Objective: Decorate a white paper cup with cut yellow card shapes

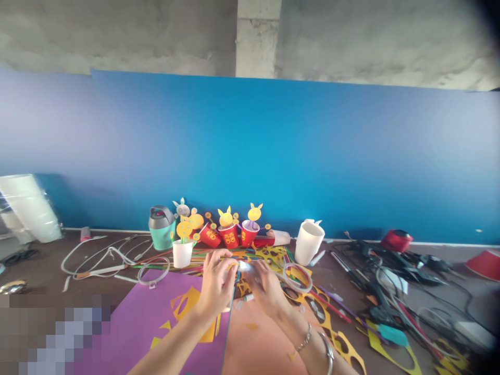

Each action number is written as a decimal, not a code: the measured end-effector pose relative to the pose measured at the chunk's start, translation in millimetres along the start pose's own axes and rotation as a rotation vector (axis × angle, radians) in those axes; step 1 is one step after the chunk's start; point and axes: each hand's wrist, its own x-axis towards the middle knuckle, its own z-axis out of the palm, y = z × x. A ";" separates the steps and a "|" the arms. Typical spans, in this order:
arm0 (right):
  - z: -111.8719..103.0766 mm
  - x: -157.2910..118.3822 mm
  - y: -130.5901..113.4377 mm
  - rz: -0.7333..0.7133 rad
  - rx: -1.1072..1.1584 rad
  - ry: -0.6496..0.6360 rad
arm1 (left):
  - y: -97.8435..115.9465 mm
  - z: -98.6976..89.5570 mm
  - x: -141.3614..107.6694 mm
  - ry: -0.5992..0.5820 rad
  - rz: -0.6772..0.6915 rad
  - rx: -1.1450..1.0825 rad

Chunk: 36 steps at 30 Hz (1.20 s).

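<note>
My left hand (217, 281) is closed in a pinch, thumb and fingers meeting above the seam between purple paper (135, 323) and orange paper (253, 349). Facing it, my right hand (269, 285) has its fingers bent inward. Between the fingertips shows a small shiny whitish piece (245, 266), too bright and blurred to name. Both hands appear to grip it. A short white cylinder with a green end (248, 298) lies under them. Cut yellow paper pieces (191, 304) rest on the purple sheet, just left of my left wrist.
Behind my hands stand red paper cups (229, 238) with yellow animal-face cutouts (225, 217), and a white cup (182, 254). A white mug (308, 242), yellow paper scraps (341, 344), dark tools with cables (406, 268) and looped white cords (105, 260) surround the work. A blue partition (242, 140) rises behind.
</note>
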 end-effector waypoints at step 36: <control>-33.5 10.7 58.3 0.199 -0.839 0.231 | -3.6 8.6 3.3 -0.052 -0.352 -0.250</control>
